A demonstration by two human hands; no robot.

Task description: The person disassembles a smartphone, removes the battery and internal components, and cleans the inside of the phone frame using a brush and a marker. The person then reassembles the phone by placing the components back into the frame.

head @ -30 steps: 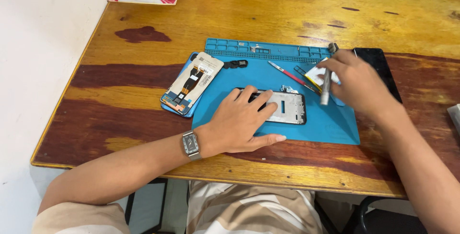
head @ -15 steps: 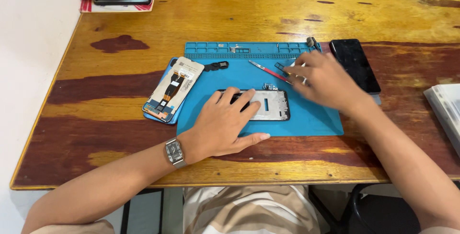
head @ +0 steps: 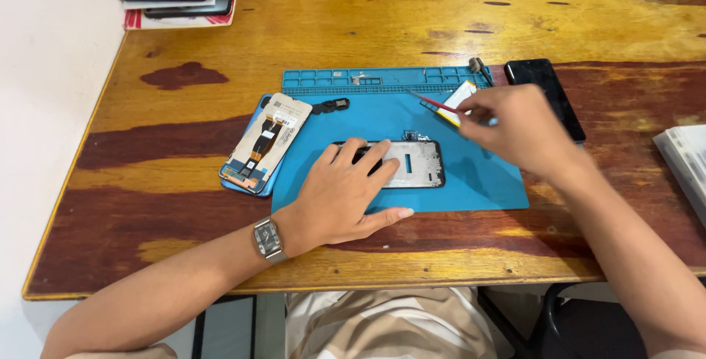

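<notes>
Head view over a wooden desk (head: 441,20) with a blue work mat (head: 478,182). Left hand (head: 346,197), open and flat, fingers spread over an opened phone frame (head: 415,164) lying at mid-mat. Right hand (head: 515,127), fingers curled near a yellow-white card (head: 457,99) and a red-handled tool (head: 430,101) at the mat's upper right; grip not discernible. Detached screen assembly (head: 265,142) on the mat's left edge; black phone (head: 544,83) just right of the mat.

Dark phone screen (head: 545,94) beside blue mat (head: 471,175)
</notes>
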